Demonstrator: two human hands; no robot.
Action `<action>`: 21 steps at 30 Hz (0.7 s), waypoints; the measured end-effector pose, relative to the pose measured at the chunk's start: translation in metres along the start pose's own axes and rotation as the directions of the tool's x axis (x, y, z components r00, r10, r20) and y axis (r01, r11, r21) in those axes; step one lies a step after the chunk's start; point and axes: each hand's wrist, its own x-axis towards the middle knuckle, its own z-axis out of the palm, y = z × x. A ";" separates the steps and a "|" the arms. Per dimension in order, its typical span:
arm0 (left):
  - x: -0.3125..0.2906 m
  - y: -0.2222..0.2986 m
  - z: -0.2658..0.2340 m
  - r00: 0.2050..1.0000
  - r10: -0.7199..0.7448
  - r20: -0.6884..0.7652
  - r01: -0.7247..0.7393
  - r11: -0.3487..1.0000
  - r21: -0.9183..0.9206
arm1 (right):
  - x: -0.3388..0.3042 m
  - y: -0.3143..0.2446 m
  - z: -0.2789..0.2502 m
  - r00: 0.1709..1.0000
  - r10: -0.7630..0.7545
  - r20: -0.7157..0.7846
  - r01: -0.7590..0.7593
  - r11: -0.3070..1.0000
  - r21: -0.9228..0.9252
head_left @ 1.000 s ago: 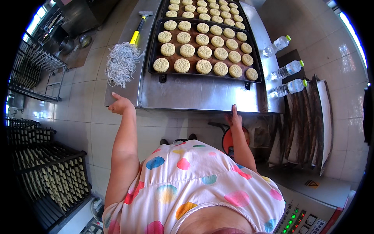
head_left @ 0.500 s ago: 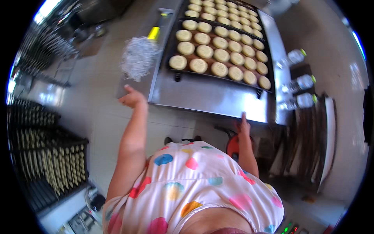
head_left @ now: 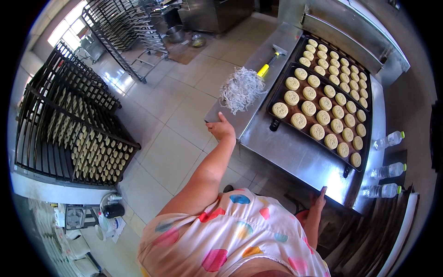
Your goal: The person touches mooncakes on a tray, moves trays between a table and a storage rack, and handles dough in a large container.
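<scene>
My left hand (head_left: 221,128) is at the near left corner of the steel table (head_left: 281,150), thumb over the top and fingers bent around the edge. Farther right, my right hand (head_left: 318,201) grips the front edge, one digit laid on top and the others partly hidden. Two dark baking trays lie on the table. The nearer tray (head_left: 273,121) holds rows of round, pale pastries (head_left: 308,108) with patterned tops. The farther tray (head_left: 300,42) holds similar pastries. Beside my left hand lies a heap of clear plastic strands (head_left: 242,89), next to a yellow-handled scraper (head_left: 264,70).
Three clear bottles (head_left: 388,171) with yellow-green caps lie along the right side. Dark upright boards (head_left: 364,231) stand below them. On the left, a dark rack (head_left: 69,120) is loaded with pastry trays. Another rack (head_left: 124,37) and metal bowls (head_left: 176,34) are at the back.
The view has swung left, so the table, trays and both hands appear farther right and more of the left rack shows. Both hands stay at the table's edge.
</scene>
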 end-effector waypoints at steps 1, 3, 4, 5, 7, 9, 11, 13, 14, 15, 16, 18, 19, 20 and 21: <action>0.001 -0.001 0.001 1.000 0.014 -0.010 -0.014 1.000 0.001 | 0.000 0.000 0.001 0.999 0.024 0.026 -0.025 0.999 0.031; 0.001 -0.004 0.005 0.999 0.037 -0.029 -0.037 0.999 -0.017 | -0.001 0.000 0.002 0.999 0.005 0.052 -0.006 1.000 0.018; 0.003 -0.006 0.006 0.997 0.053 -0.047 -0.055 0.998 -0.034 | -0.001 0.001 0.002 0.999 0.010 0.032 -0.012 0.999 0.053; 0.004 -0.008 0.007 0.997 0.062 -0.048 -0.065 0.997 -0.048 | -0.001 0.001 0.002 0.998 -0.010 0.068 0.009 1.000 0.019; 0.005 -0.010 0.010 0.995 0.086 -0.051 -0.089 0.994 -0.058 | 0.000 0.001 0.001 0.999 -0.027 0.030 0.026 1.000 0.011; 0.008 -0.011 0.011 0.993 0.109 -0.038 -0.111 0.992 -0.052 | 0.003 0.001 0.000 0.997 0.080 -0.013 -0.081 0.995 -0.066; 0.008 -0.011 0.012 0.997 0.076 -0.004 -0.076 0.995 -0.060 | 0.004 0.003 -0.002 0.998 0.046 0.049 -0.045 0.999 -0.031; 0.007 -0.009 0.012 0.997 0.070 -0.015 -0.071 0.997 -0.031 | 0.005 0.004 -0.003 0.999 0.042 -0.004 -0.042 0.995 -0.091; 0.005 -0.008 0.011 0.998 0.059 0.005 -0.059 0.998 -0.028 | 0.005 0.004 -0.004 0.999 0.031 0.011 -0.030 0.996 -0.082; 0.004 -0.007 0.010 0.999 0.035 0.028 -0.034 0.999 -0.030 | 0.005 0.004 -0.005 0.999 0.020 0.033 -0.017 0.997 -0.077; 0.003 -0.006 0.009 1.000 0.016 0.025 -0.015 0.999 -0.043 | 0.005 0.004 -0.004 0.999 0.024 0.048 -0.021 0.998 -0.052; 0.002 -0.005 0.008 0.999 0.019 0.039 -0.019 1.000 0.005 | 0.005 0.005 -0.005 0.998 0.042 0.042 -0.040 0.998 -0.046; 0.002 -0.005 0.008 0.999 0.016 0.036 -0.016 1.000 0.015 | 0.005 0.005 -0.006 0.998 0.058 0.038 -0.057 0.998 -0.034; 0.003 -0.005 0.008 0.999 0.024 0.028 -0.024 1.000 0.015 | 0.004 0.004 -0.006 0.997 0.060 0.038 -0.059 0.998 -0.032; 0.004 -0.005 0.009 0.999 0.025 0.025 -0.025 1.000 0.008 | 0.004 0.004 -0.006 0.996 0.064 0.060 -0.062 0.998 -0.021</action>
